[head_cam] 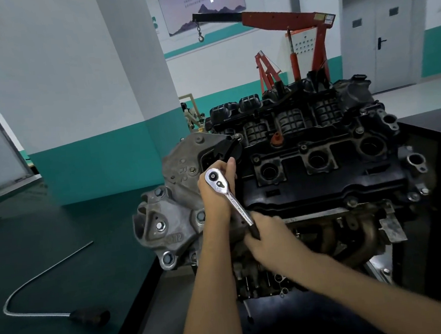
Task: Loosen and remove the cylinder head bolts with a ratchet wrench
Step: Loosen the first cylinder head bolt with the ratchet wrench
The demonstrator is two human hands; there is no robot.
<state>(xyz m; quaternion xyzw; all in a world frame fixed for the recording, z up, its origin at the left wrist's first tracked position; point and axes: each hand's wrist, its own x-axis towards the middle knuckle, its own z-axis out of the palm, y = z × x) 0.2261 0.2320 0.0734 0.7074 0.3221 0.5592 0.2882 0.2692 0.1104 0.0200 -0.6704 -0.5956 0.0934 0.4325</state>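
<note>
A chrome ratchet wrench stands over the near-left corner of the engine's black cylinder head cover. My left hand is wrapped round the ratchet's head from beneath, thumb pointing up beside it. My right hand grips the black handle end, lower right of the head. The socket and the bolt under the ratchet head are hidden by my left hand. Other small bolts show along the cover's front edge.
The engine's grey timing cover faces left, exhaust manifold pipes below the head. A bent metal rod with a black handle lies on the green bench at left. A red engine hoist stands behind.
</note>
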